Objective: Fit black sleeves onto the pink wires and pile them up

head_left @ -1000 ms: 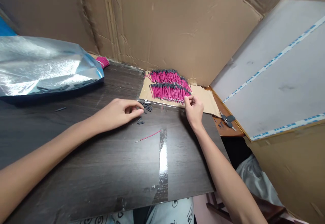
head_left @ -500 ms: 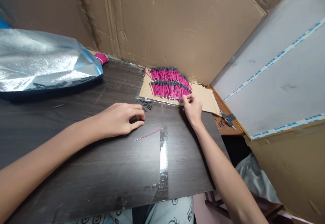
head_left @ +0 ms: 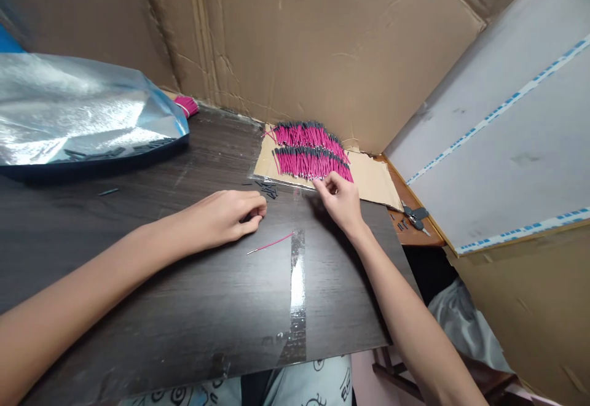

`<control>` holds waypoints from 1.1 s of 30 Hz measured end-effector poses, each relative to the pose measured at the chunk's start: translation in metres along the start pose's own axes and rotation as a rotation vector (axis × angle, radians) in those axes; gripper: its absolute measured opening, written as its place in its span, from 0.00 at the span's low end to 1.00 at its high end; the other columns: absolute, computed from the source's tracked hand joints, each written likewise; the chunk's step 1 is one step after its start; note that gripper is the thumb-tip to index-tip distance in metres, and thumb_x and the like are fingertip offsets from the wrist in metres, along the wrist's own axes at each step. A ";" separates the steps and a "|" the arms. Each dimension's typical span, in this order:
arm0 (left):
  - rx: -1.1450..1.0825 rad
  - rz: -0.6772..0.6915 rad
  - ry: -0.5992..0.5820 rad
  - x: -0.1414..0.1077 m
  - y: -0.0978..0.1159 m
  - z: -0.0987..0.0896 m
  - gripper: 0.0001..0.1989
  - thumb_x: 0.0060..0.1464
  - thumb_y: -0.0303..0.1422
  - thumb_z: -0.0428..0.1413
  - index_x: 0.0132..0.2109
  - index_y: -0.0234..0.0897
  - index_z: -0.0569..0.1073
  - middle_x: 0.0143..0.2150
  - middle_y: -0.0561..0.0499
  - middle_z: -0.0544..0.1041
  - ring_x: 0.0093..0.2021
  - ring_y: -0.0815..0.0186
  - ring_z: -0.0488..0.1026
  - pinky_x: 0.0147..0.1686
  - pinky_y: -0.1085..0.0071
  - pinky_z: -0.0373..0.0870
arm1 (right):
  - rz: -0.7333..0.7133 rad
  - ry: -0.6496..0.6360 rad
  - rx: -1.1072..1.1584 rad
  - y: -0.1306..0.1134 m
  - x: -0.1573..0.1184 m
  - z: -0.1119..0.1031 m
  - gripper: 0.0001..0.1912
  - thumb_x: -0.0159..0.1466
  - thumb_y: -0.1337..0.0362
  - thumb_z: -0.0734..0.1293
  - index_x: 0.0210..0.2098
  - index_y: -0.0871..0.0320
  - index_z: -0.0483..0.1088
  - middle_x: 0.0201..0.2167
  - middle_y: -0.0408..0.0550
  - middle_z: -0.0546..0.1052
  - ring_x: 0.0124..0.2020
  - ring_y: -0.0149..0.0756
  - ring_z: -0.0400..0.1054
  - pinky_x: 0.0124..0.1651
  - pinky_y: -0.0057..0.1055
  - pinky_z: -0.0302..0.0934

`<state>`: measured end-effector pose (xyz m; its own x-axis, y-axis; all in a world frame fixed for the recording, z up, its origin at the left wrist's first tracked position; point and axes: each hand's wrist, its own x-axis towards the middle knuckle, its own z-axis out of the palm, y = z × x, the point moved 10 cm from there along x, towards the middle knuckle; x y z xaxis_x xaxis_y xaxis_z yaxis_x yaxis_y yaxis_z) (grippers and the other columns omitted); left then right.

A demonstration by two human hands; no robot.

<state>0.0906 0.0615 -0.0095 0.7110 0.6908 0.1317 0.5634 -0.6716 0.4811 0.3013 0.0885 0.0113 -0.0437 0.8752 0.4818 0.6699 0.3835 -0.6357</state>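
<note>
Two rows of short pink wires point(head_left: 313, 163) with black sleeve ends lie side by side on a cardboard sheet point(head_left: 375, 179). My right hand point(head_left: 341, 202) is at the front edge of the nearer row, its fingers curled and closed; what they hold, if anything, is hidden. My left hand point(head_left: 237, 214) rests on the dark table, fingers curled in towards the thumb, and I cannot make out anything in them. Just beyond it lies a small pile of black sleeves point(head_left: 268, 190). A single pink wire point(head_left: 271, 244) with bare metal ends lies between my hands.
A silvery bag point(head_left: 92, 111) with black sleeves at its opening lies at the left, a pink wire bundle point(head_left: 187, 105) behind it. One loose sleeve point(head_left: 109, 192) is in front. Cardboard walls point(head_left: 322, 43) stand behind. Keys point(head_left: 416, 217) lie on a brown ledge at the right.
My right hand has moved left and slightly nearer along the front of the wire row. The fingers of my left hand have curled closer to its thumb. The single wire stays put.
</note>
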 end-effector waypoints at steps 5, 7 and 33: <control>-0.143 -0.088 0.017 0.001 -0.017 -0.007 0.13 0.62 0.40 0.55 0.44 0.37 0.79 0.35 0.49 0.80 0.33 0.65 0.74 0.36 0.70 0.64 | -0.273 -0.503 0.059 -0.068 -0.033 0.046 0.08 0.66 0.57 0.73 0.39 0.55 0.75 0.37 0.43 0.76 0.38 0.34 0.68 0.44 0.32 0.62; -0.193 -0.116 0.028 0.001 -0.020 -0.010 0.14 0.62 0.41 0.56 0.46 0.37 0.80 0.37 0.49 0.81 0.35 0.64 0.75 0.37 0.69 0.66 | -0.316 -0.640 0.049 -0.084 -0.048 0.058 0.08 0.65 0.60 0.74 0.42 0.53 0.76 0.41 0.44 0.76 0.44 0.36 0.68 0.49 0.34 0.63; -0.761 -0.242 -0.178 -0.003 -0.037 0.013 0.13 0.61 0.40 0.62 0.48 0.38 0.78 0.30 0.51 0.74 0.22 0.71 0.69 0.19 0.77 0.70 | -0.297 -0.453 -0.292 -0.076 -0.046 0.064 0.04 0.76 0.65 0.59 0.42 0.56 0.64 0.43 0.52 0.76 0.45 0.43 0.67 0.43 0.37 0.59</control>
<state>0.0729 0.0809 -0.0390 0.6983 0.6977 -0.1598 0.3156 -0.0998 0.9436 0.2055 0.0379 -0.0012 -0.5271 0.8064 0.2681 0.7536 0.5893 -0.2913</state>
